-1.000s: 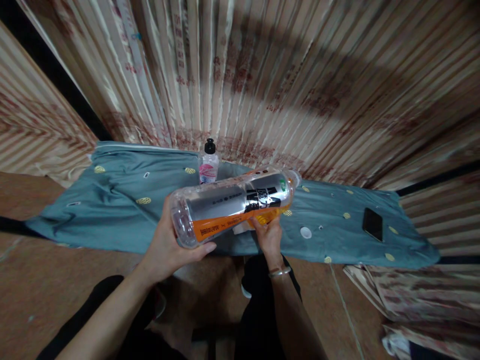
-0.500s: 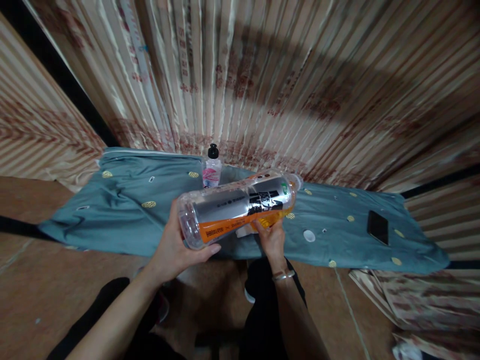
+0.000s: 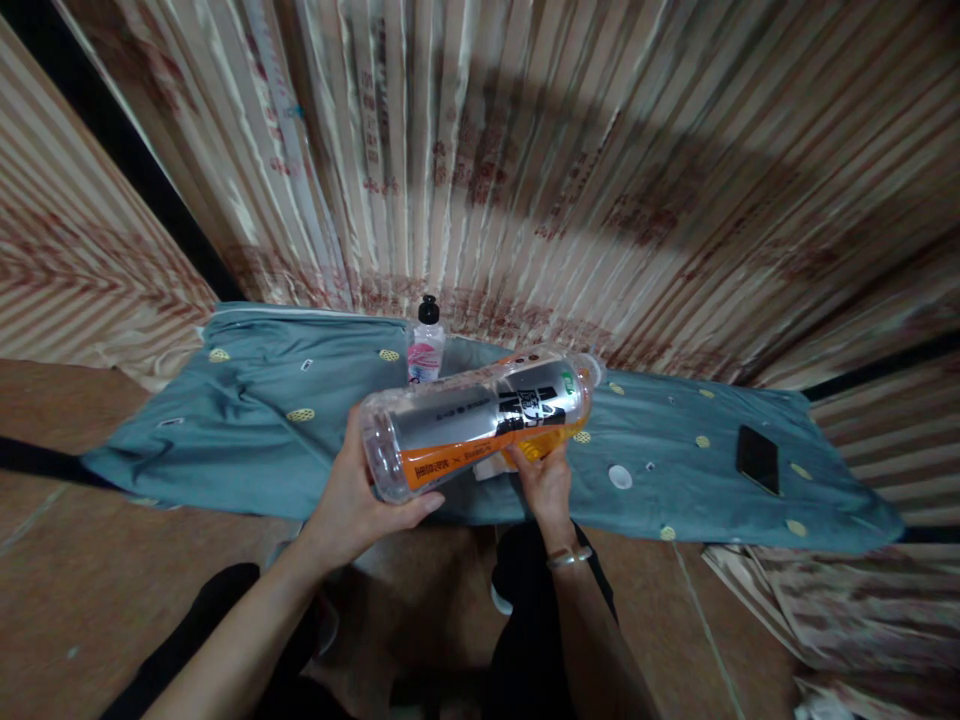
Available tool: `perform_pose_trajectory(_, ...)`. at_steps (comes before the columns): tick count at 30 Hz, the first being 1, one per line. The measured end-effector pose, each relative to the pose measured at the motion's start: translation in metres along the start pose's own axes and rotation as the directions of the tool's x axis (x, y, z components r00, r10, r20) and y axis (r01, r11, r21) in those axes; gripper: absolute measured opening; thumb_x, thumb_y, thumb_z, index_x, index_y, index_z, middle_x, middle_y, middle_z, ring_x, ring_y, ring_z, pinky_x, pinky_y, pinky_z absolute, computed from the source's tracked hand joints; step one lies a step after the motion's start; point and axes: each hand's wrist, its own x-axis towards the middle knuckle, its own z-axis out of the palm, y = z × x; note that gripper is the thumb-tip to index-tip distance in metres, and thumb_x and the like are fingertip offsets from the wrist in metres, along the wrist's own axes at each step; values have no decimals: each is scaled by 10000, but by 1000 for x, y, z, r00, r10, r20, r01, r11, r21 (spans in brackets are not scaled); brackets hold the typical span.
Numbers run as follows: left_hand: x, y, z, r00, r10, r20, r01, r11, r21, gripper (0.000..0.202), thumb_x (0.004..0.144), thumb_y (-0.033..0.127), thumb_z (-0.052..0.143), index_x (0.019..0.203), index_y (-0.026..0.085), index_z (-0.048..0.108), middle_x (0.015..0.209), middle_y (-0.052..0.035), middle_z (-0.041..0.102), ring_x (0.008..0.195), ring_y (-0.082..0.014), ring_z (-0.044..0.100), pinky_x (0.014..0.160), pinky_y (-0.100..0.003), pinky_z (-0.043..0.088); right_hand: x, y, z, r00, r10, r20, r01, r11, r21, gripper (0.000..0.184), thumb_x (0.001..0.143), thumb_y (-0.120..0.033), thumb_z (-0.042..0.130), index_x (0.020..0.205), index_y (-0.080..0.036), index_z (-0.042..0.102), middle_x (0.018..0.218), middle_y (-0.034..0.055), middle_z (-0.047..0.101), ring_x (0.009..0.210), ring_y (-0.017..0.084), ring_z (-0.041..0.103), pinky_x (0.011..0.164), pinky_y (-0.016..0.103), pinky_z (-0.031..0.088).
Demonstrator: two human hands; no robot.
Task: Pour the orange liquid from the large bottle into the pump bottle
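Clear plastic bottle with a silver-and-orange label, tilted above a teal cloth-covered desk.
The left hand has its fingers gripping the base; the right hand is under the neck end, fingers partly hidden, their grip impossible to tell.

Curtained booth: printed drapes, dark poles, cloth-covered table.

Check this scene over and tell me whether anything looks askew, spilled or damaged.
I see no spill or damage. The large clear bottle is held tipped nearly onto its side, while the small black-capped bottle behind it stands upright. The blue-green cloth is creased at the left rather than smooth, which looks untidy.
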Motion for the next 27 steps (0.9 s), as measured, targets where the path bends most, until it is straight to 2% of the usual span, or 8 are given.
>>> perform_pose_trajectory(2, -1, -9, 0, 998, 38, -43, -38, 999, -2, 930, 628, 494, 1009, 1405, 182, 604, 1418, -173, 714, 1384, -446, 702, 1272, -670, 506, 0, -1, -1, 999, 44, 30, -45, 998, 36, 776, 842, -705, 729, 1378, -158, 604, 1048, 184, 838, 995, 395, 814, 826, 475, 616)
perform_pose_trajectory(6, -2, -17, 0, 999, 42, -27, -42, 999, -3, 940, 657, 511, 997, 1428, 166, 586, 1395, -174, 725, 1372, -435, 713, 1269, -662, 513, 1, -5, -5, 994, 94, 63, -97, 993, 60, 771, 813, -640, 784, 1386, -158, 599, 1053, 190, 837, 1040, 412, 805, 856, 482, 617)
perform_pose_trajectory(10, -1, -6, 0, 1000, -17, -16, 17, 1000, 2, 913, 605, 495, 1015, 1357, 177, 607, 1414, -189, 715, 1405, -460, 688, 1296, -690, 475, 2, -6, -7, 994, 93, 58, -97, 994, 57, 802, 797, -703, 782, 1352, -153, 601, 1072, 208, 842, 1047, 422, 807, 862, 483, 618)
perform_pose_trajectory(14, 1, 5, 1, 999, -44, -23, 44, 999, -22, 871, 581, 469, 1017, 1310, 200, 624, 1317, -157, 749, 1374, -464, 714, 1271, -689, 509, 2, -6, -8, 994, 86, 68, -89, 995, 45, 848, 791, -759, 765, 1336, -130, 604, 1070, 240, 836, 1043, 439, 813, 852, 481, 616)
perform_pose_trajectory(20, 1, 3, 1, 1000, -22, -1, 22, 999, -32, 783, 599, 430, 1007, 1260, 216, 646, 1252, -119, 782, 1322, -435, 748, 1231, -665, 555, 3, -8, -8, 993, 105, 60, -106, 994, 23, 856, 784, -756, 772, 1344, -136, 589, 1060, 229, 833, 1024, 441, 812, 843, 478, 606)
perform_pose_trajectory(27, 2, 3, 0, 999, -44, 5, 44, 999, -26, 816, 583, 456, 1023, 1259, 207, 639, 1360, -148, 751, 1347, -439, 725, 1263, -688, 507, 4, -6, -7, 992, 101, 71, -106, 992, 66, 812, 775, -712, 812, 1327, -151, 613, 1097, 218, 837, 1061, 426, 810, 882, 491, 613)
